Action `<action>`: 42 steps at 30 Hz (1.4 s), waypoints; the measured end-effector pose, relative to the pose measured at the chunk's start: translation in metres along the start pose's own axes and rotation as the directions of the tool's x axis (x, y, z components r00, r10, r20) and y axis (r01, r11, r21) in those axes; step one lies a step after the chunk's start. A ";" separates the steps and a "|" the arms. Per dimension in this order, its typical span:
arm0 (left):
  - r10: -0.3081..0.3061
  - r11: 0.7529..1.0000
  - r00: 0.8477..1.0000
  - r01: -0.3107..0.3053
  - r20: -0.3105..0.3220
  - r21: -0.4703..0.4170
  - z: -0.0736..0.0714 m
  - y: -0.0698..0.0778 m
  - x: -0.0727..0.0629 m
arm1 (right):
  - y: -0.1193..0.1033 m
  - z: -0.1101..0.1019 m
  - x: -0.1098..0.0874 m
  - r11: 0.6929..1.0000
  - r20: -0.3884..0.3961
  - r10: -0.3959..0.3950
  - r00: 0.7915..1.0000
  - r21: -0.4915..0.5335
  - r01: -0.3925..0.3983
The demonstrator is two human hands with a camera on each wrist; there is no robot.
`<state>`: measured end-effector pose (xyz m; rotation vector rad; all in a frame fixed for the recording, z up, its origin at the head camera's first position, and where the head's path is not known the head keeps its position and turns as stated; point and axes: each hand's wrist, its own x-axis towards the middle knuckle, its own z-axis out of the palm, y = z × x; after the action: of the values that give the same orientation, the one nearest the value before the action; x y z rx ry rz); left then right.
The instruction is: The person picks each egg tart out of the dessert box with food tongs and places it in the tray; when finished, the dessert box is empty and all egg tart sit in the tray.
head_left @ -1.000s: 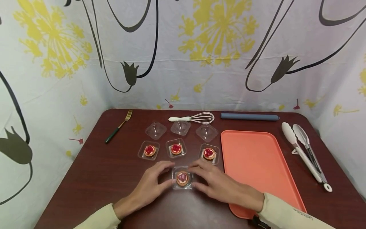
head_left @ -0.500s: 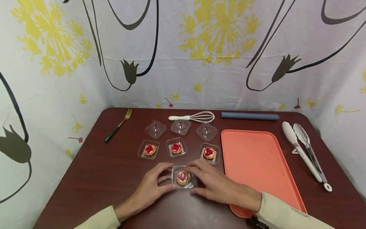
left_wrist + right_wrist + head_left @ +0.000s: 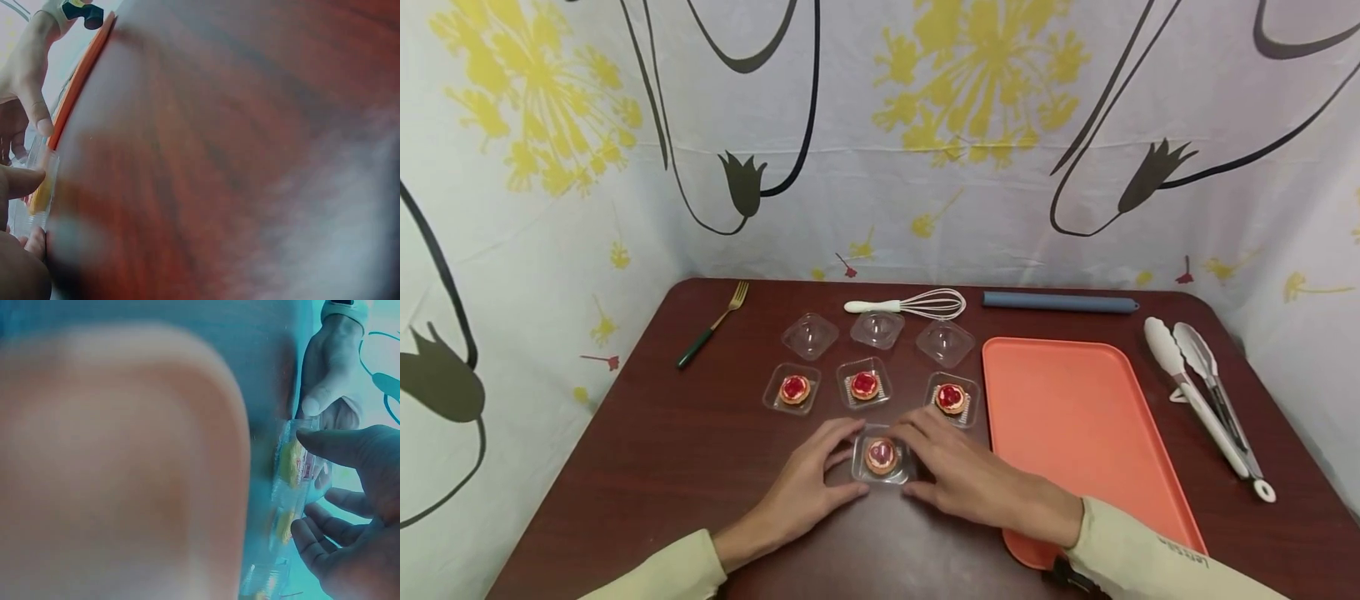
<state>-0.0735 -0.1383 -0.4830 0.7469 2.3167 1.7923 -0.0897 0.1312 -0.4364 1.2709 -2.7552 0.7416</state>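
Near the table's front, both hands hold a clear plastic box [image 3: 867, 474] with its lid on and a red-topped tart [image 3: 881, 456] inside. My left hand [image 3: 812, 477] has its thumb and fingers around the box's left side. On its right side, my right hand [image 3: 958, 473] bends its fingers over the back corner, with the thumb at the front corner. In the right wrist view, the right thumb [image 3: 331, 447] lies against the box [image 3: 292, 459]. Just behind it stand three lidless boxes: a left one [image 3: 775, 396], a middle one [image 3: 863, 403] and a right one [image 3: 972, 404], each holding a tart.
Three clear domed lids [image 3: 810, 335] lie behind the tarts. At the back are a whisk [image 3: 917, 305] and a blue rolled mat or bar [image 3: 1060, 302]. A fork [image 3: 711, 329] lies left. An orange tray [image 3: 1075, 433] is under the right forearm, with tongs [image 3: 1202, 400] beyond it.
The lidded box and both hands around it have moved slightly away from the person, nearer the row of tarts. The other things lie as before; the head view has tilted a little.
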 end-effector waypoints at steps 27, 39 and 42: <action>0.028 0.962 1.000 -0.023 -0.014 0.271 0.003 -0.001 0.007 | -0.002 -0.010 0.006 0.999 0.016 0.024 1.000 -0.035 -0.023; 0.052 0.958 0.998 -0.064 0.047 0.281 0.001 0.005 0.005 | 0.002 -0.013 0.004 0.999 0.017 0.027 1.000 -0.045 -0.026; 0.045 0.965 0.998 -0.057 0.053 0.255 0.000 0.007 0.005 | 0.002 -0.014 0.004 0.999 0.020 0.028 0.999 -0.041 -0.028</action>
<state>-0.0757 -0.1343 -0.4755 0.8811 2.5495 1.4911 -0.0960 0.1354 -0.4244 1.2421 -2.7947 0.6746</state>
